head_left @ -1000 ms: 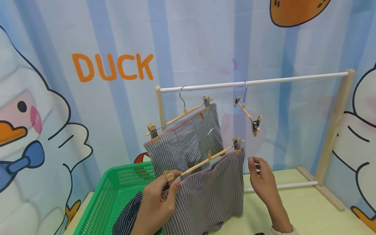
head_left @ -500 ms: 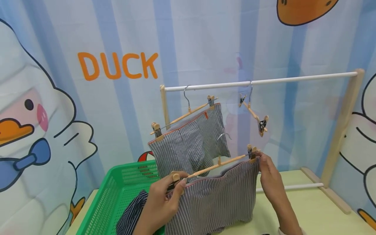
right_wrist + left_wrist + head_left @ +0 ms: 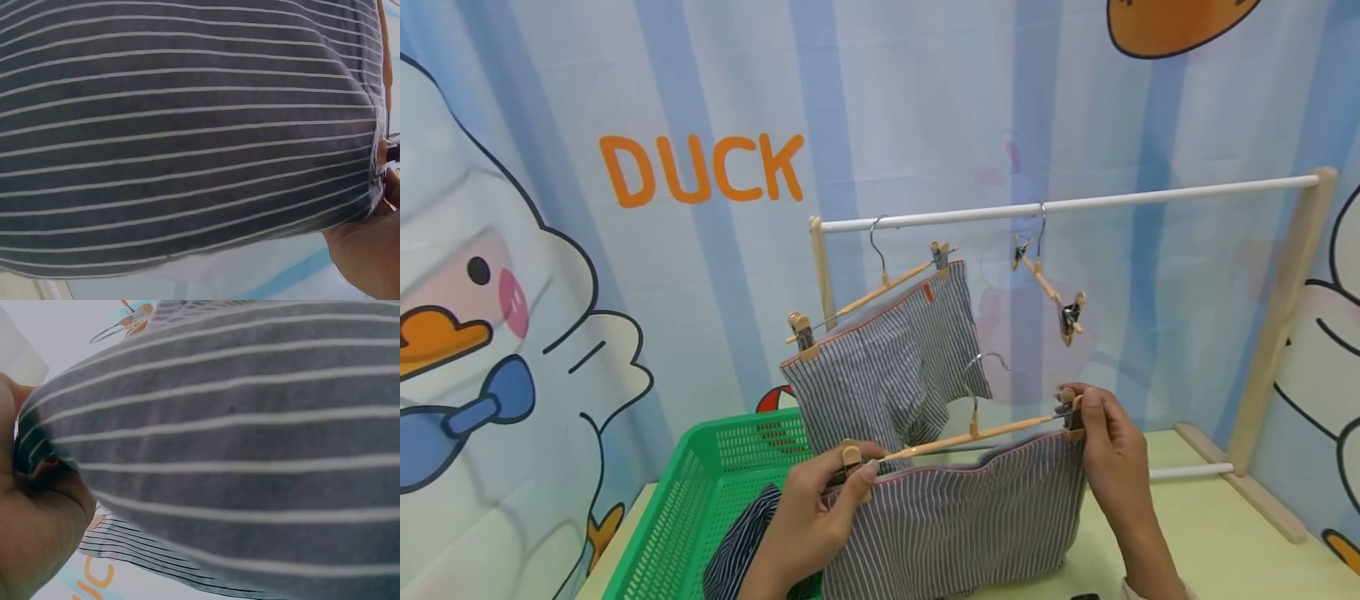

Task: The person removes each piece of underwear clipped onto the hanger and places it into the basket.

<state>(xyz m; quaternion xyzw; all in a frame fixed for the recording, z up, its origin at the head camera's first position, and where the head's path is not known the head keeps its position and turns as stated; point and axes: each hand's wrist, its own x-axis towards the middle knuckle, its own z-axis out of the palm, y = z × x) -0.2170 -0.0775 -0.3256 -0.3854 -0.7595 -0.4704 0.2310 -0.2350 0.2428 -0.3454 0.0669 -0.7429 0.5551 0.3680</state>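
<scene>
Striped grey boxer shorts [image 3: 955, 517] with a reddish waistband edge hang from a wooden clip hanger [image 3: 1000, 430], its metal hook pointing up. My left hand [image 3: 816, 512] grips the hanger's left end, around the clip and waistband corner. At the other end, my right hand [image 3: 1116, 458] pinches the right clip [image 3: 1075, 412], thumb in front. The striped cloth [image 3: 237, 431] fills much of the left wrist view beside my left hand [image 3: 44, 531]. In the right wrist view my right hand [image 3: 369, 250] is at the waistband by a clip; some fingers are hidden.
Behind, a rack with a white rail [image 3: 1150, 197] bears a hanger with striped shorts [image 3: 887, 358] and a bare clip hanger [image 3: 1045, 283]. A green basket [image 3: 662, 492] stands at left with dark striped cloth [image 3: 737, 542] in it. A wooden rack foot [image 3: 1247, 487] stands right.
My right hand has moved from apart on the right onto the right clip. The held hanger's right end has shifted right and lower, and the hanger lies more level. The left hand keeps its grip.
</scene>
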